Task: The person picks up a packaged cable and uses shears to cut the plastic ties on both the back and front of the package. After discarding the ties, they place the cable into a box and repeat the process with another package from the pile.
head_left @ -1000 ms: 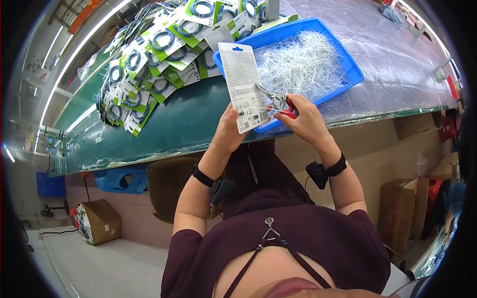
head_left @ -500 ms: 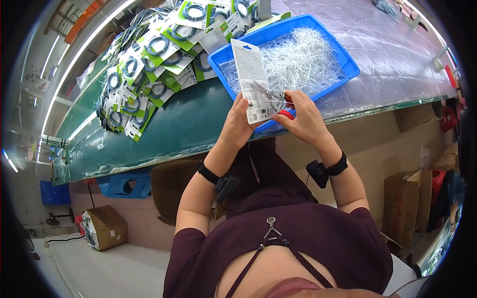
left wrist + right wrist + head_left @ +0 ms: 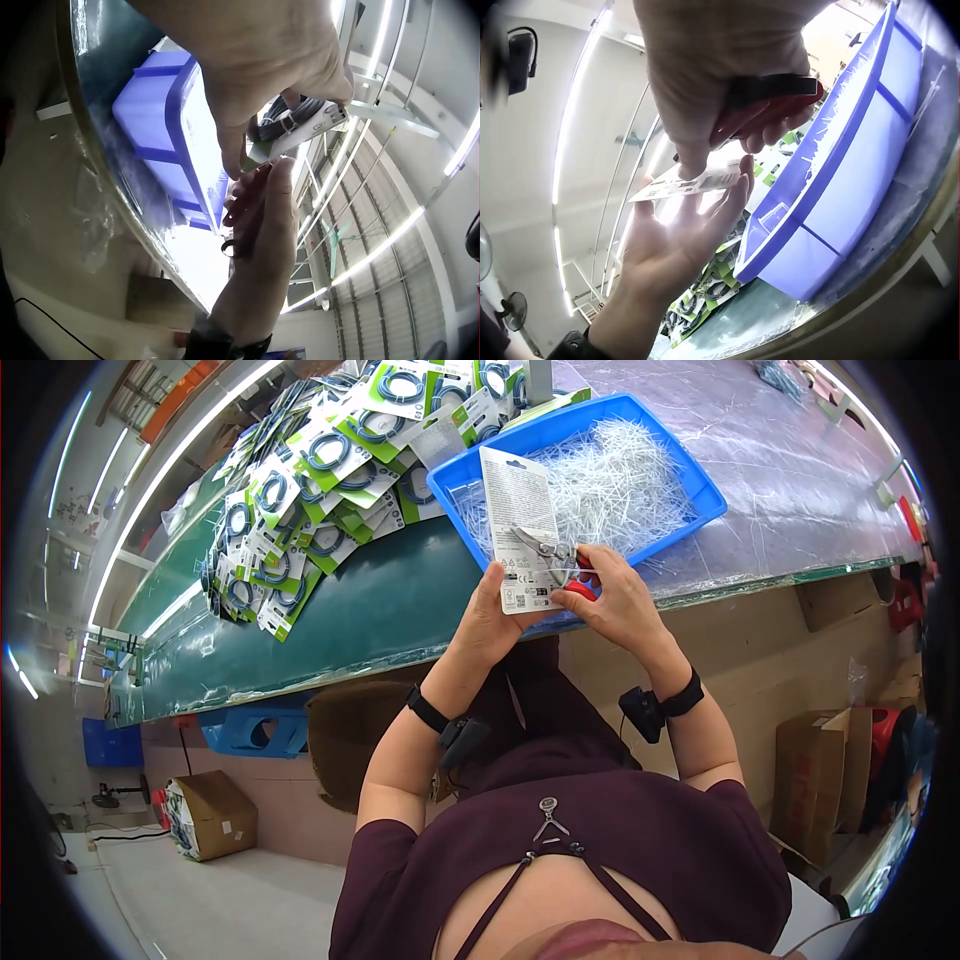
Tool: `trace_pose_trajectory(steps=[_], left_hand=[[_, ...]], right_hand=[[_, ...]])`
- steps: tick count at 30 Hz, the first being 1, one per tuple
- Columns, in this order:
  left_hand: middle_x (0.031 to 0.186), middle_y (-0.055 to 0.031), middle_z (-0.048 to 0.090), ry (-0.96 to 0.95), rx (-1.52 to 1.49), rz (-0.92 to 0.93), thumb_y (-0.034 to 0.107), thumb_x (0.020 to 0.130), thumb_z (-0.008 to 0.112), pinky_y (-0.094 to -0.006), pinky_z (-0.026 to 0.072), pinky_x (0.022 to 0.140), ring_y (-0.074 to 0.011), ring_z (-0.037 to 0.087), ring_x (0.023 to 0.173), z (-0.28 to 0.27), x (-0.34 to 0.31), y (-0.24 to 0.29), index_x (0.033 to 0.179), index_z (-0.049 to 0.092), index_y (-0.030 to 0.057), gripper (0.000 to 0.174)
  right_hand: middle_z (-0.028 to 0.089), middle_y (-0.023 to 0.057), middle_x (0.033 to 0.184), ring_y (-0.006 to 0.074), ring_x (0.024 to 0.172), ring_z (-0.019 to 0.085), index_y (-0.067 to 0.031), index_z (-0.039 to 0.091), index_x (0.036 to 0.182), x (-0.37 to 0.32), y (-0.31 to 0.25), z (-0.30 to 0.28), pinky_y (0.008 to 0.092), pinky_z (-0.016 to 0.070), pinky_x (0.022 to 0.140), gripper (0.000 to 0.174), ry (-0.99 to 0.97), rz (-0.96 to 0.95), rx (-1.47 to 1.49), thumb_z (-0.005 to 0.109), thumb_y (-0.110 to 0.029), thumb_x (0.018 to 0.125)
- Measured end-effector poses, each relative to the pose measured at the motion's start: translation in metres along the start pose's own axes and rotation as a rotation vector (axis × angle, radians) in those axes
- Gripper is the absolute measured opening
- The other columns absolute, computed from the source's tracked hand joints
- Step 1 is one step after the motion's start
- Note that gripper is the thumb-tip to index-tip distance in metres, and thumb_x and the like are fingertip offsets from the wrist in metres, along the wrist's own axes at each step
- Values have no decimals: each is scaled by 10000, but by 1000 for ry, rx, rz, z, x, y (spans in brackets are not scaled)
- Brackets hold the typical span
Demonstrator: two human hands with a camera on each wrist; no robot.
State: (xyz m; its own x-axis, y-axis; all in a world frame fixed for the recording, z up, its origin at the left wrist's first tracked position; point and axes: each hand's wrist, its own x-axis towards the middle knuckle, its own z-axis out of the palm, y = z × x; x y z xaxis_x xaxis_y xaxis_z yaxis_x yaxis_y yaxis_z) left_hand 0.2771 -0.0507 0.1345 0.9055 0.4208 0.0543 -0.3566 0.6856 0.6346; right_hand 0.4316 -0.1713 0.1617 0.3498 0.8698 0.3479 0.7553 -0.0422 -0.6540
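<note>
In the head view my left hand [image 3: 487,625] holds a white printed packaging card [image 3: 520,495] by its lower left edge, thumb on the face with the text. A dark coiled cable [image 3: 289,120] shows on the card's other side in the left wrist view. My right hand [image 3: 622,600] grips cutters [image 3: 583,588] with red handles, and their metal jaws lie across the card's lower half. A thin white strip [image 3: 540,571] crosses the card near the jaws. The right hand's fingers are right at the card's lower right edge.
Behind the card, a blue tray [image 3: 712,510] holds a heap of thin white plastic strips [image 3: 625,480]. Many carded cables [image 3: 325,450] lie piled at the left on the green table [image 3: 330,615]. The table's front edge runs just beyond my forearms. Cardboard boxes [image 3: 815,780] stand below at the right.
Both hands stay close together. The left hand and card have shifted to the right and slightly down against the tray. The right hand keeps its grip on the cutters in front of the card.
</note>
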Motion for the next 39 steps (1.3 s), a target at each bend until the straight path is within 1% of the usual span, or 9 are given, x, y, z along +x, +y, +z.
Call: trace_pose_trajectory(steps=[8, 11, 12, 15, 20, 30, 34, 37, 39], left_hand=[[1330, -150, 515, 29, 20, -11, 507, 945, 503, -472, 478, 983, -292, 556, 1184, -8, 6, -7, 1404, 335, 51, 668], [1326, -151, 517, 59, 27, 4, 509, 944, 505, -481, 478, 982, -298, 560, 1179, -11, 14, -8, 1402, 336, 49, 671], [1322, -153, 518, 75, 38, 42, 512, 942, 506, -485, 478, 982, -303, 561, 1177, -12, 17, -7, 1402, 336, 47, 676], [1317, -154, 521, 69, 34, 95, 521, 936, 511, -492, 475, 983, -314, 560, 1178, -13, 20, -2, 1402, 335, 44, 690], [1312, -154, 525, 18, -16, 132, 544, 918, 527, -492, 468, 991, -335, 548, 1195, -4, 17, 3, 1407, 330, 40, 729], [1289, -139, 535, 4, -38, 114, 544, 888, 579, -489, 468, 989, -353, 536, 1207, 1, 14, -5, 1403, 323, 37, 766], [1317, -164, 505, 35, 48, 187, 481, 873, 641, -493, 442, 1002, -367, 526, 1208, -11, 16, -12, 1426, 315, 76, 759], [1278, -144, 526, 5, -18, 229, 261, 862, 716, -490, 447, 996, -326, 556, 1161, -25, 20, -18, 1372, 374, 84, 639], [1244, -133, 534, 45, 63, 206, 201, 858, 715, -474, 478, 953, -303, 571, 1128, -33, 24, -16, 1369, 351, 84, 638]], right_hand=[[599, 176, 1029, 299, 939, 602, 29, 547, 1174, 4, 5, 1, 369, 484, 819, 615, -48, 73, 48, 769, -371, 764], [593, 177, 1036, 299, 946, 597, 30, 544, 1164, 7, 6, -4, 373, 477, 819, 614, -276, 276, 90, 769, -373, 760], [593, 177, 1036, 299, 946, 597, 30, 544, 1164, 3, 8, -4, 373, 477, 819, 614, -277, 282, 91, 769, -373, 760], [590, 174, 1047, 305, 946, 586, 27, 542, 1154, -15, 14, -1, 383, 468, 821, 603, -12, 90, -45, 771, -366, 758], [588, 170, 1055, 314, 954, 580, 27, 539, 1151, -29, 14, -7, 391, 463, 835, 600, -31, 28, -134, 772, -362, 757], [601, 168, 1036, 311, 925, 594, 34, 544, 1153, -25, 7, -5, 384, 474, 814, 608, -62, 49, -19, 774, -369, 760], [618, 162, 973, 288, 864, 602, 27, 564, 1125, -25, 14, -4, 363, 479, 790, 563, -143, 91, 58, 766, -366, 777], [627, 164, 939, 287, 832, 606, 21, 576, 1084, -24, 16, -3, 363, 480, 762, 532, -216, 160, 142, 766, -371, 779], [633, 176, 919, 307, 808, 608, 15, 586, 1026, -24, 16, -1, 379, 479, 722, 507, -287, 258, 237, 771, -381, 769]])
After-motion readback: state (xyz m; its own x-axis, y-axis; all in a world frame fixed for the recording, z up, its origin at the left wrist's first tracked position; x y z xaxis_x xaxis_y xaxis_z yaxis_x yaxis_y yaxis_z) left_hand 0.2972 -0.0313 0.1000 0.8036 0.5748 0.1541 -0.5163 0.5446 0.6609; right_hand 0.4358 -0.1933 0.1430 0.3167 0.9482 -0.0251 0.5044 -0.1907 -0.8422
